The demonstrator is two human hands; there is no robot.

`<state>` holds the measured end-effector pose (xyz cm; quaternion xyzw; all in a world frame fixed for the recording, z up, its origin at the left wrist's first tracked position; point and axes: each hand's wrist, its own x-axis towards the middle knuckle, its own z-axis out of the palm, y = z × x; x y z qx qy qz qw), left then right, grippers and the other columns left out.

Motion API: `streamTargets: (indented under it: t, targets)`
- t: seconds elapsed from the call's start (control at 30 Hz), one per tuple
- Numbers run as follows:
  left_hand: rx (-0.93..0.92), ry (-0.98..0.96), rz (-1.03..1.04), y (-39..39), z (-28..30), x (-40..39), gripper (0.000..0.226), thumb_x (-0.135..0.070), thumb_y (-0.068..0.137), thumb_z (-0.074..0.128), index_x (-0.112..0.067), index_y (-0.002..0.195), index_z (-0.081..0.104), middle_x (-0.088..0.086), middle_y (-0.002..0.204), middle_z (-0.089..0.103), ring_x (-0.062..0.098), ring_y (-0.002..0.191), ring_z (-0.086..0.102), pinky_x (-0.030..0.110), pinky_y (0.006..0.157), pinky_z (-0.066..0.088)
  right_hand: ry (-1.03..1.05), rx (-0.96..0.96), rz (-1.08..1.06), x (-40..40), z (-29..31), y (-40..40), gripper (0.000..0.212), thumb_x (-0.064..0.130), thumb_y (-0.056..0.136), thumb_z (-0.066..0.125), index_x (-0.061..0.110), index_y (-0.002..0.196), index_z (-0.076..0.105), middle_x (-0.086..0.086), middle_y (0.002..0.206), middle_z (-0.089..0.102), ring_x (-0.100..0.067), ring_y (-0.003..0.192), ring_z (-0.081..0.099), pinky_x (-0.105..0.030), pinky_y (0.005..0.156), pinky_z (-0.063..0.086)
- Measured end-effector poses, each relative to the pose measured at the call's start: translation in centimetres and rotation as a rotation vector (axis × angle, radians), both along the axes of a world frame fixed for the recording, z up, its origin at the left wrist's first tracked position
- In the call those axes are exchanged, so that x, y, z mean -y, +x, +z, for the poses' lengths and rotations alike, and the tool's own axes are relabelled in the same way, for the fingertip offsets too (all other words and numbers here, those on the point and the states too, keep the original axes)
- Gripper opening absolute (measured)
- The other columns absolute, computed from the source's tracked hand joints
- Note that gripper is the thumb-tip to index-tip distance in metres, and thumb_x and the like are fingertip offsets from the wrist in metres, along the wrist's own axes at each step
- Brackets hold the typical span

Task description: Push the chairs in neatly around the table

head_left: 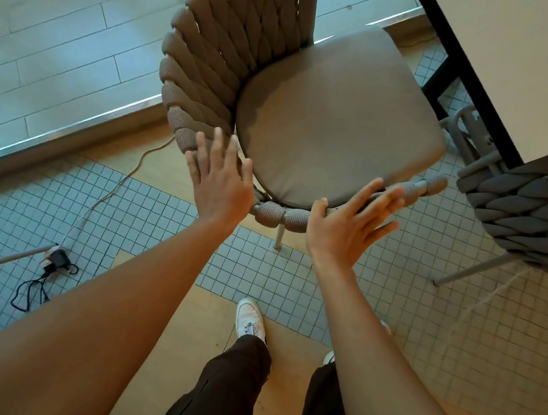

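A taupe chair (338, 118) with a woven rope back and a flat seat cushion stands in the middle, pulled out from the white table (531, 66) at the upper right. My left hand (221, 176) hovers with spread fingers over the near left rim of the rope frame. Fingers apart, my right hand (350, 223) lies at the near rim, the thumb against the rope edge; neither hand grips anything. A second chair (533, 218), grey with a woven back, is tucked under the table at the right edge.
A cable and a black power adapter (55, 261) lie on the tiled floor at the left. A metal threshold strip (61, 133) runs diagonally behind the chair. My feet in white shoes (250, 318) stand just behind the chair.
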<state>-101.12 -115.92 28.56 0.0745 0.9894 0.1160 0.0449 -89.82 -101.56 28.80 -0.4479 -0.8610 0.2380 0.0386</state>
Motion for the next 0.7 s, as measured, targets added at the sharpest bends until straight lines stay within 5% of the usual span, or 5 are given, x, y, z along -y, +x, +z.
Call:
streamTargets:
  t: [0.27,0.4,0.53,0.7]
  targets:
    - [0.275,-0.406,-0.314,0.3,1.8,-0.6,0.062,-0.057,0.103,0.018,-0.026,0.128,0.066,0.002,0.14,0.061,0.024,0.147,0.031,0.065,0.118,-0.009,0.053,0.335,0.588,-4.3,1.7,1.2,0.082,0.068,0.098,0.015,0.018,0.163,0.016,-0.016,0.17,-0.006,-0.03,0.153,-0.027,-0.056,0.118,-0.023]
    - [0.313,-0.406,-0.317,2.3,3.1,-2.1,0.06,-0.054,0.105,0.018,-0.021,0.115,0.067,0.008,0.123,0.068,0.026,0.13,0.051,0.061,0.12,0.002,0.012,0.377,0.804,-6.6,3.1,1.9,0.073,0.063,0.103,0.018,0.022,0.163,0.02,-0.011,0.171,0.005,-0.029,0.156,-0.016,-0.058,0.12,-0.016]
    - [0.317,-0.359,-0.284,4.4,4.2,-3.7,0.057,-0.055,0.103,0.024,-0.02,0.124,0.064,0.01,0.128,0.066,0.03,0.128,0.052,0.056,0.118,0.018,0.016,0.372,0.969,-8.8,4.3,3.2,0.064,0.054,0.106,0.029,0.026,0.162,0.021,-0.011,0.171,0.008,-0.029,0.157,-0.01,-0.058,0.123,-0.008]
    - [0.246,-0.322,-0.235,7.3,5.6,-6.3,0.052,-0.056,0.101,0.033,-0.019,0.122,0.063,0.01,0.118,0.068,0.032,0.108,0.061,0.046,0.084,0.042,-0.004,0.323,1.056,-11.2,5.9,4.7,0.057,0.048,0.106,0.036,0.029,0.159,0.027,-0.01,0.17,0.014,-0.031,0.157,0.002,-0.057,0.125,0.0]
